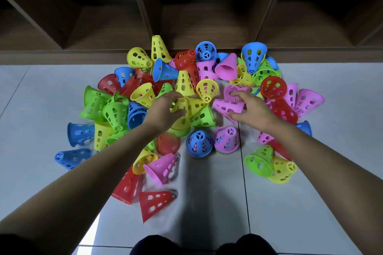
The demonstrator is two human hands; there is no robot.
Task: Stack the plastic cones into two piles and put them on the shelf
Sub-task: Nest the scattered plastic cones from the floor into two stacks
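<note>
Overall: a loose heap of cones spreads over the floor against the foot of the shelf.
Cones: thin, glossy plastic in red, yellow, green, blue and pink; each is a tapered shell with a flared rim, a flat spoked tip and walls pierced by rounded slots. Most lie tipped on their sides, and a few stand upright.
Left hand: in the middle of the heap, with its fingers curled over a yellow cone and the thumb pressed on its wall, gripping it. The cone stands tilted, tip up.
Right hand: just right of the left hand, with its fingers spread and bent over a pink cone and the thumb beneath its wall, clasping it. That cone lies on its side, rim towards the hand.
Blue pile: upright nested cones, blue on top, on the floor just nearer the person than the hands.
Pink pile: upright nested cones, pink on top, touching the blue pile's right side; mixed colours show through the slots.
Shelf: dark wood-grain boards forming open square bays, with a pale wall behind.
Floor: pale grey glossy tiles with thin dark joints, faintly reflecting the cones.
</note>
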